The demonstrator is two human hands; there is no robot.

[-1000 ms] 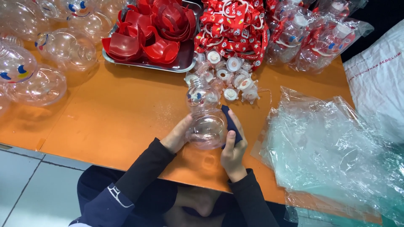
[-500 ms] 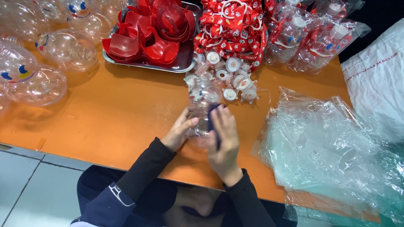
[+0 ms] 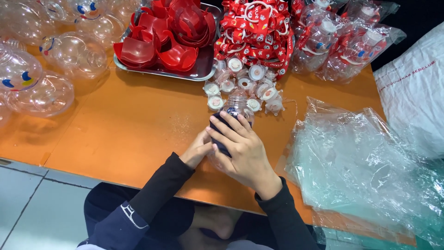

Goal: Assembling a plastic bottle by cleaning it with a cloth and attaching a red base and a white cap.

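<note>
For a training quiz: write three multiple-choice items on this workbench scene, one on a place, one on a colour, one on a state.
1. Where does the metal tray stand?
A. on the floor
B. on the table's far side
C. on the person's lap

2. What colour are the plastic shells in the tray?
A. red
B. green
C. white

3. How is the clear bottle held?
A. left alone
B. by one hand only
C. between both hands

Key: B, it stands beyond the hands; A, all are red; C, the left hand and right hand both grip it.
</note>
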